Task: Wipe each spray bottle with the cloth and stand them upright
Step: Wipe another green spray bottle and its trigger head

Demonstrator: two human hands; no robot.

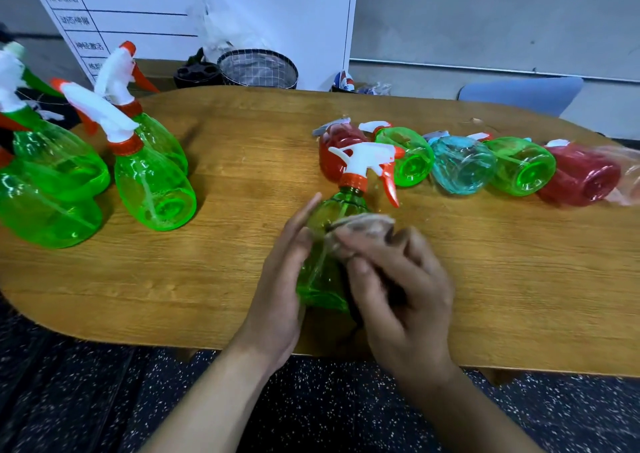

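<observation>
The wooden table [485,279] served as a sorting line: green bottles [149,182] stood upright at the far left, apparently done, while a row of bottles [460,165] lay on their sides at the far right, apparently waiting. At the near centre the left hand [277,289] braced a green spray bottle [322,276], fingers flat against its side, steadying it. The right hand [398,286] clenched the cloth [360,230] against the bottle's shoulder, presumably to wipe.
</observation>
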